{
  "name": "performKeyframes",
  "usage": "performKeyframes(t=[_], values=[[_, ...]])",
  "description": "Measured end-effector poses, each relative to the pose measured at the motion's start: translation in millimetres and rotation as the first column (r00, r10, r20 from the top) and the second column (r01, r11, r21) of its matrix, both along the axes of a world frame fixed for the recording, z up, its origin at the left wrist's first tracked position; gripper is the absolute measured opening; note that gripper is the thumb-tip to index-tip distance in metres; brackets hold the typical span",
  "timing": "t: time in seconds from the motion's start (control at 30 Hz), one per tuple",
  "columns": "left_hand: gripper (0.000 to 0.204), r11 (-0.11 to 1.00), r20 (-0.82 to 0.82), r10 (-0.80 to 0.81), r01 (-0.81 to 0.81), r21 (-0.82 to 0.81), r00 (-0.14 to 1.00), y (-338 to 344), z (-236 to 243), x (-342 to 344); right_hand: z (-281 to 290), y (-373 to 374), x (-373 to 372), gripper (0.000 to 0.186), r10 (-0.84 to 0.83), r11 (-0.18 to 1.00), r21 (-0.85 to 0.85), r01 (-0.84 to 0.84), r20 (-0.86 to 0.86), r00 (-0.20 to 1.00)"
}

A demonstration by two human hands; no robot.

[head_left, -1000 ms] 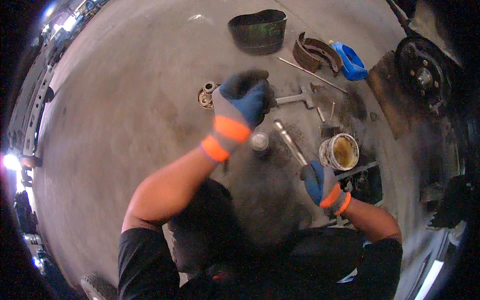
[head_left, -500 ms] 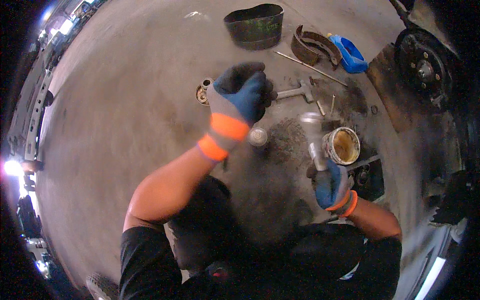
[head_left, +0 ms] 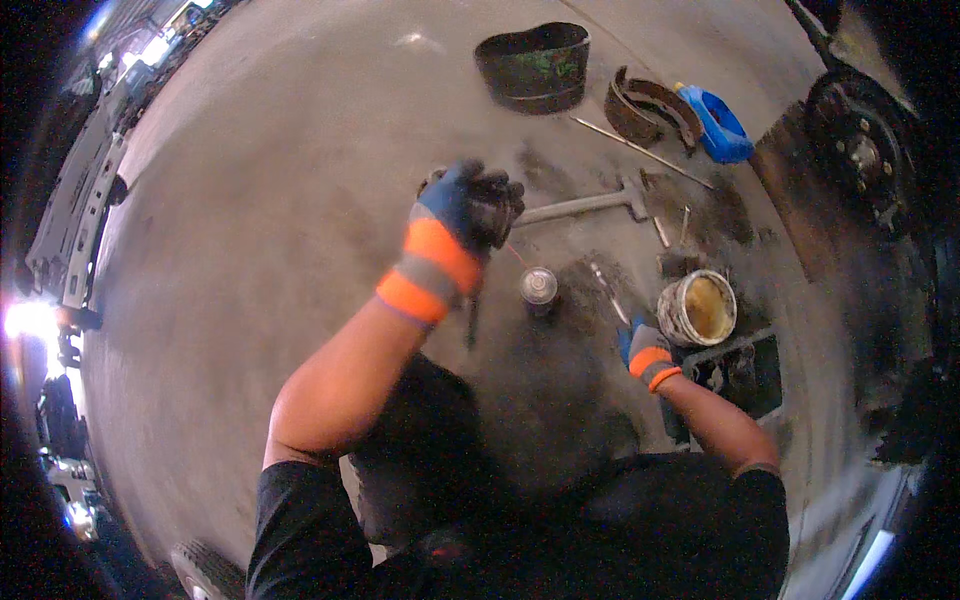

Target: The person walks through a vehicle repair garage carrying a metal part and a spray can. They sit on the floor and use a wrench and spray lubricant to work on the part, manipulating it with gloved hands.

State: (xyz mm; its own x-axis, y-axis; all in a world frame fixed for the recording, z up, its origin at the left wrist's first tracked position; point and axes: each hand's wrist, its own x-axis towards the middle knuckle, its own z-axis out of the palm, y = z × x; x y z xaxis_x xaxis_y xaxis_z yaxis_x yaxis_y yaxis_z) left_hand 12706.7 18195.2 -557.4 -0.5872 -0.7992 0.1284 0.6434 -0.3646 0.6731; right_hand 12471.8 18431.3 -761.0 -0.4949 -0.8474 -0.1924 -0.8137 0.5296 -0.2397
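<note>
My left hand (head_left: 468, 205), in a blue, grey and black glove with an orange cuff, is raised over the floor with its fingers curled. Whatever lies in or behind those fingers is hidden. Just to its right lies a hammer (head_left: 572, 208), its handle end covered by the hand. My right hand (head_left: 643, 348), gloved alike, is closed around one end of a slim silver metal tool (head_left: 609, 293), which points away from me. Beside that hand stands a white tub (head_left: 688, 310) with yellowish paste inside. A spray can (head_left: 539, 287) with a thin red straw stands upright between my hands.
A dark cut-down tub (head_left: 535, 75), rusty curved brake shoes (head_left: 640, 112) and a blue container (head_left: 718, 125) stand at the far side. A long thin rod (head_left: 645, 153) lies before them. At the right is a wheel hub (head_left: 862, 155); a black case (head_left: 750, 375) lies near my right forearm.
My left hand has come down slightly and nearer. The silver tool in my right hand has turned and now points more to the left. The view has shifted, with floor things appearing farther right and lower.
</note>
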Motion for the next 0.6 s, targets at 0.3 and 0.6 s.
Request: performKeyframes(t=[0.3, 0.6], values=[[0.028, 0.558, 0.629, 0.569, 0.313, -0.769, 0.530, -10, -1, 36, 29, -64, 35, 0.096, 0.440, 0.628, -0.616, -0.476, -0.223, 0.870], [0.028, 0.996, 0.326, 0.075, -0.053, -0.077, 0.942, -35, -19, 51, -17, -131, 83, 0.082, 0.585, 0.534, -0.744, -0.401, -0.017, 0.811]])
